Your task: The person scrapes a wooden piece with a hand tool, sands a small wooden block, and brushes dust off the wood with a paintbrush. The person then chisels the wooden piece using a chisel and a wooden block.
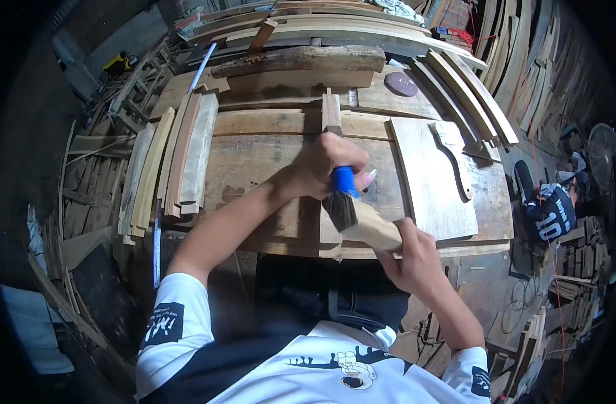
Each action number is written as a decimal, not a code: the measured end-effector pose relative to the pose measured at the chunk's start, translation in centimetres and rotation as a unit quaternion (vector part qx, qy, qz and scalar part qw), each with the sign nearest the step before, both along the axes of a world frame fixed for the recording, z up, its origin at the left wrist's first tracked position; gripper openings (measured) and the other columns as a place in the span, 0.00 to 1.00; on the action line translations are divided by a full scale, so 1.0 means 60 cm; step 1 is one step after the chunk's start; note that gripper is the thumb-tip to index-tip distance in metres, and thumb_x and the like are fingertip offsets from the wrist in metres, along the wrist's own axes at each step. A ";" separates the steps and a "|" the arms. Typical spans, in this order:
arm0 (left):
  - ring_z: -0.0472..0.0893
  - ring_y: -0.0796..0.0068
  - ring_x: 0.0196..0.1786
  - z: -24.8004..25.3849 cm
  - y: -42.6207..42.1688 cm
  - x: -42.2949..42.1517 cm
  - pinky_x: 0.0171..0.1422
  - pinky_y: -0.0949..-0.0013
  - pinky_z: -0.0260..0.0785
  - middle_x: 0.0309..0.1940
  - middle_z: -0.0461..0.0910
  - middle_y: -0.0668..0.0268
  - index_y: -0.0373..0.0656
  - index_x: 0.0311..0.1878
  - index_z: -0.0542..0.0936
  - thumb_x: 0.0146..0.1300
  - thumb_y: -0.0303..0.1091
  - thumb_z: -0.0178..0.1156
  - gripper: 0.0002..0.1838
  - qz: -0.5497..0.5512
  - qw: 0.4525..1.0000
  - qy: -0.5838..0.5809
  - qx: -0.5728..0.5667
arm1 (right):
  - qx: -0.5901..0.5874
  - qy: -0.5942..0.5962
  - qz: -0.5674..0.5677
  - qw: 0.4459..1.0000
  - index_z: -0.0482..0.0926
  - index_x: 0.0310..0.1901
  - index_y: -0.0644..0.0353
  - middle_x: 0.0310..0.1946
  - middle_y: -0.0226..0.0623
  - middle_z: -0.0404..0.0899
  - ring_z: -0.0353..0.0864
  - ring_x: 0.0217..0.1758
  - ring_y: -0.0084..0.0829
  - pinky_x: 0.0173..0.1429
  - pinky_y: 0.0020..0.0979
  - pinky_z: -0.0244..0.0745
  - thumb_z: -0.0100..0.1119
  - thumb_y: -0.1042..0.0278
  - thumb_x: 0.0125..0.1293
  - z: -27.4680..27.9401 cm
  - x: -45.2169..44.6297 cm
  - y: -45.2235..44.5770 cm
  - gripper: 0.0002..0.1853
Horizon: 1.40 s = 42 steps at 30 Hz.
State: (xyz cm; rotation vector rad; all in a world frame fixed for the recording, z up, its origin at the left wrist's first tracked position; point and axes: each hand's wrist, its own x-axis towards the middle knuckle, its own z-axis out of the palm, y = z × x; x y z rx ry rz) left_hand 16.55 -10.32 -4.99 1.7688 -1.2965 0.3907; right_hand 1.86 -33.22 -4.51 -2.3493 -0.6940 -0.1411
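My left hand (335,161) is closed around a brush (345,180) with a blue band and dark bristles pointing down toward me. The bristles touch or overlap the end of a pale wood block (372,225). My right hand (414,259) grips that block at its other end, near the table's front edge. Beneath my left hand a narrow wooden bar (331,118) runs front to back, partly hidden. To the right, a second brush (454,161) with pale bristles and a curved dark handle lies on a whitish board (429,209).
Long wood strips (186,155) lie along the workbench's (254,168) left side, more (473,97) at its back right. A rough log piece (301,59) and a purple disc (401,84) sit toward the back. A person (557,209) crouches at the right near a fan (603,148).
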 end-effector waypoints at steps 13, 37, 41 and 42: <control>0.75 0.54 0.24 -0.021 0.016 0.039 0.43 0.59 0.72 0.17 0.71 0.60 0.41 0.22 0.70 0.56 0.33 0.68 0.16 0.004 0.999 -0.034 -0.028 | -0.014 -0.086 0.026 0.996 0.72 0.49 0.65 0.37 0.48 0.79 0.83 0.37 0.54 0.40 0.46 0.79 0.72 0.69 0.59 -0.025 0.042 0.016 0.21; 0.73 0.66 0.54 -0.111 0.014 0.083 0.61 0.60 0.65 0.42 0.78 0.69 0.46 0.40 0.79 0.59 0.42 0.65 0.12 0.214 0.972 -0.018 -0.097 | 0.074 -0.215 0.158 0.961 0.88 0.46 0.53 0.73 0.53 0.61 0.49 0.83 0.62 0.80 0.66 0.55 0.81 0.60 0.49 -0.003 0.140 0.150 0.22; 0.74 0.67 0.55 -0.090 0.001 0.069 0.62 0.60 0.65 0.44 0.79 0.68 0.45 0.37 0.80 0.57 0.42 0.63 0.11 0.187 0.963 -0.092 -0.170 | 0.076 -0.268 0.170 0.945 0.82 0.47 0.56 0.63 0.50 0.69 0.62 0.76 0.61 0.77 0.64 0.60 0.81 0.59 0.47 -0.015 0.163 0.158 0.26; 0.74 0.66 0.56 -0.084 0.008 0.066 0.63 0.59 0.65 0.47 0.80 0.67 0.45 0.39 0.81 0.57 0.42 0.64 0.12 0.214 0.962 -0.118 -0.119 | 0.085 -0.273 0.171 0.943 0.81 0.47 0.56 0.61 0.50 0.69 0.64 0.74 0.61 0.76 0.63 0.61 0.81 0.59 0.46 -0.018 0.168 0.158 0.26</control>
